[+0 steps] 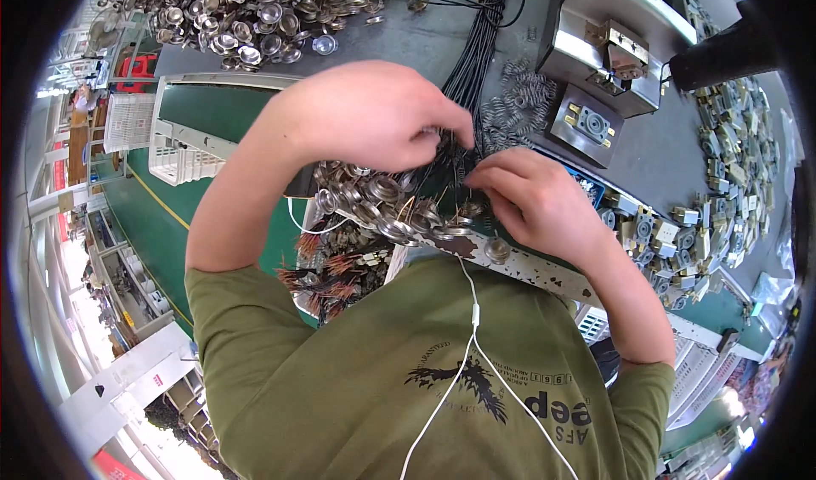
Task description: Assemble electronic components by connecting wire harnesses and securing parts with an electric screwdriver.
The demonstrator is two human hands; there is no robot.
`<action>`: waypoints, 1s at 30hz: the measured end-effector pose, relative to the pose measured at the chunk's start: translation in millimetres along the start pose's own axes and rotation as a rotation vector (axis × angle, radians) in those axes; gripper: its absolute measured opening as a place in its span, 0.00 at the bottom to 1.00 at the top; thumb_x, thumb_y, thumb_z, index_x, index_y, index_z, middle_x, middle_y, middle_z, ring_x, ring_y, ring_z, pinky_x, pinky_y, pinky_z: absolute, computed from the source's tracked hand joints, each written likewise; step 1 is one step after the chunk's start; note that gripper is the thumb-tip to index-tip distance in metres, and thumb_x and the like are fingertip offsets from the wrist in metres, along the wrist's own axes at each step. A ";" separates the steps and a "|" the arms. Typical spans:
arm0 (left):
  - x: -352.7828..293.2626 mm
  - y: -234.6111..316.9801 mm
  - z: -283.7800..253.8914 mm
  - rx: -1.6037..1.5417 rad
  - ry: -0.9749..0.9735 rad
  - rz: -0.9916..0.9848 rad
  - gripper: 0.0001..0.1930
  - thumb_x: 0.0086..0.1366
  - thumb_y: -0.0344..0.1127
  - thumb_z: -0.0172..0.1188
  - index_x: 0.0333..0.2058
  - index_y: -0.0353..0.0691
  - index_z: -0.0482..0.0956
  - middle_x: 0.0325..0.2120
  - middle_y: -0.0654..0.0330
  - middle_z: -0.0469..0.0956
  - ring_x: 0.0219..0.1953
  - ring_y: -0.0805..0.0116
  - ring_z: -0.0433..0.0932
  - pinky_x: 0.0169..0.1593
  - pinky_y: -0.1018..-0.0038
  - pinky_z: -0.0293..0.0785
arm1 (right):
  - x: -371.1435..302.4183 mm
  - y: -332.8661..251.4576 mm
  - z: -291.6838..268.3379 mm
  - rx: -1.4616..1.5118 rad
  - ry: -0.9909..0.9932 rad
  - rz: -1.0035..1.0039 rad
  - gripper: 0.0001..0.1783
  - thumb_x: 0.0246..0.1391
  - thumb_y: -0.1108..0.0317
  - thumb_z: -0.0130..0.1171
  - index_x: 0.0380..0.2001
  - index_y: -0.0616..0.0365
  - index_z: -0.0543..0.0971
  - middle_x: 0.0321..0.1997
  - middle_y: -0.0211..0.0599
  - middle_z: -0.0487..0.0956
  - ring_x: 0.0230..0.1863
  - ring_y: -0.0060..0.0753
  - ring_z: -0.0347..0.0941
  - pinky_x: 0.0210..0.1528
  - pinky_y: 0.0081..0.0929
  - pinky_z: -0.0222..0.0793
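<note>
My left hand [382,116] is bent over a bundle of thin black wires [486,34], its fingers curled and closed among the strands. What sits between its fingertips is hidden. Lower and to the right, the fingers of my right hand [540,204] are pinched together beside an upright black wire. Whatever they hold is too small to make out. Below both hands, shiny round metal cups [387,212] lie along the table's near edge, with thin wires among them. A pile of small coil springs [517,102] lies just beyond my right hand.
A large heap of metal cups [263,13] covers the far left. A metal fixture [616,51] and a black arm [722,55] stand at the far right. Several square switch-like parts [663,242] spread along the right. Copper-ended wires [327,268] hang below the left edge.
</note>
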State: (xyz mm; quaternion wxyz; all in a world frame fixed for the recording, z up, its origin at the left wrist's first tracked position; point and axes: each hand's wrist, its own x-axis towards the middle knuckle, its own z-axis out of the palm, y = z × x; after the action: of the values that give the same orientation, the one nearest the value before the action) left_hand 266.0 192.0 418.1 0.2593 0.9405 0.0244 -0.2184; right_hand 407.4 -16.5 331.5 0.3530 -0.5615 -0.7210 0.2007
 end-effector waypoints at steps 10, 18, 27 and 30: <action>-0.8 15.7 7.0 0.249 -0.006 -0.126 0.07 0.60 0.32 0.55 0.32 0.44 0.82 0.27 0.54 0.78 0.36 0.51 0.80 0.40 0.55 0.76 | 21.0 -8.7 20.7 -0.475 -0.023 0.002 0.14 0.51 0.71 0.59 0.43 0.50 0.82 0.23 0.30 0.72 0.27 0.36 0.75 0.33 0.36 0.70; -2.0 8.3 2.9 0.237 0.002 -0.137 0.10 0.58 0.36 0.55 0.32 0.45 0.86 0.28 0.52 0.83 0.34 0.48 0.82 0.39 0.55 0.79 | 45.3 -16.5 -5.4 -0.437 -0.221 0.035 0.13 0.51 0.70 0.58 0.41 0.51 0.81 0.32 0.33 0.75 0.39 0.38 0.77 0.38 0.38 0.73; -1.8 4.1 2.3 0.186 -0.037 -0.143 0.09 0.58 0.32 0.54 0.32 0.41 0.83 0.29 0.52 0.79 0.37 0.50 0.80 0.42 0.56 0.77 | 27.2 -0.1 -39.7 -0.002 -0.095 -0.007 0.15 0.45 0.82 0.64 0.38 0.55 0.79 0.43 0.38 0.77 0.43 0.46 0.78 0.40 0.42 0.74; 0.8 7.3 2.4 0.174 -0.063 -0.139 0.09 0.58 0.32 0.54 0.34 0.41 0.83 0.30 0.52 0.80 0.38 0.50 0.80 0.43 0.56 0.77 | 20.0 -3.3 -40.8 -0.070 -0.117 -0.073 0.17 0.43 0.82 0.64 0.39 0.57 0.80 0.42 0.39 0.77 0.44 0.46 0.78 0.42 0.41 0.75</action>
State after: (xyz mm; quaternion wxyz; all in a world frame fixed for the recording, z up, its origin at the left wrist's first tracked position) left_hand 267.0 184.4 419.4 0.1617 0.9481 0.0623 -0.2668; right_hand 432.8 -2.8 366.7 0.2974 -0.5341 -0.7671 0.1948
